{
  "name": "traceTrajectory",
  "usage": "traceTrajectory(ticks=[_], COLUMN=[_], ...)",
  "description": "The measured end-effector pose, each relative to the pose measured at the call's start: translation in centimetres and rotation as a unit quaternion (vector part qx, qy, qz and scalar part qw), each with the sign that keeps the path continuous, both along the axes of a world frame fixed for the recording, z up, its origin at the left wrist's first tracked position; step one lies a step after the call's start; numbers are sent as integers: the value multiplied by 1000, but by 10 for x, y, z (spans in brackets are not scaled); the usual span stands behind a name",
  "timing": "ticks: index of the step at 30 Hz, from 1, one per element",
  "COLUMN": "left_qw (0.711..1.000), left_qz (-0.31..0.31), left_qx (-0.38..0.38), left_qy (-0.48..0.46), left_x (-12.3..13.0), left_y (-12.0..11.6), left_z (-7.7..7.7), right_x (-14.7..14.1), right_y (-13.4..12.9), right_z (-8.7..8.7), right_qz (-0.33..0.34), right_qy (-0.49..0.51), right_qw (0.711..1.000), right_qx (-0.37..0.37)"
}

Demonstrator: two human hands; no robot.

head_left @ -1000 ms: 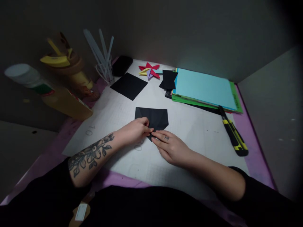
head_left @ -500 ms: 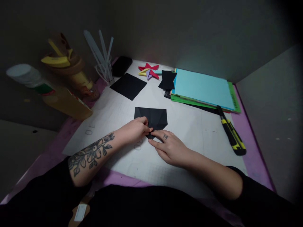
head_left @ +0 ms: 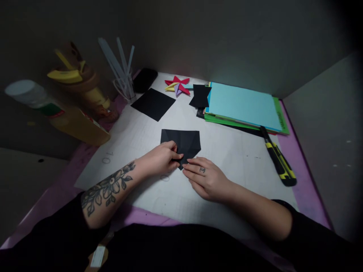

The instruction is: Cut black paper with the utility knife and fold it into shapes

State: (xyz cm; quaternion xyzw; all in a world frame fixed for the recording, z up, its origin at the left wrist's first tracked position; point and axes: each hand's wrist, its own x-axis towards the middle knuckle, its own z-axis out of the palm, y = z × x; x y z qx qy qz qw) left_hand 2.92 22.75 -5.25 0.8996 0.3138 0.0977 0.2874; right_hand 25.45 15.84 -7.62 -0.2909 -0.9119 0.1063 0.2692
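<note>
A folded sheet of black paper [head_left: 187, 139] lies on the white sheet in front of me, its straight edge away from me and its pointed end towards me. My left hand [head_left: 166, 156] is closed at the paper's left side, thumb and curled fingers pressed on it near the point. My right hand [head_left: 208, 177] rests to the right of the point with fingers stretched out, the fingertips at the paper's lower right edge. The left fingers cover part of the paper's lower left edge.
Behind lie a black paper square [head_left: 153, 104], a colourful folded-paper star [head_left: 178, 86] and a cut black piece [head_left: 200, 96]. At right are stacked coloured papers [head_left: 244, 105] and a utility knife [head_left: 279, 158]. A glue bottle [head_left: 56, 109] and a cup of glue sticks [head_left: 124, 85] stand left.
My right hand has slid slightly down and to the right, uncovering more of the paper's pointed end. The left hand stays on the paper.
</note>
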Motion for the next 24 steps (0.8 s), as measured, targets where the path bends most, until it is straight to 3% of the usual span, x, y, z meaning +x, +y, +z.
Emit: traceTrajectory(ticks=[12, 24], left_qw=[1000, 999], left_qz=[20, 26], left_qx=[-5, 23], left_qy=[-8, -6], left_x=[1, 4], left_y=[-1, -3], left_z=[-7, -4], right_x=[-5, -7], right_y=[-2, -1], right_z=[7, 9], right_qz=[-51, -44], right_qy=[-92, -129], right_qw=[994, 990], right_qx=[-8, -28])
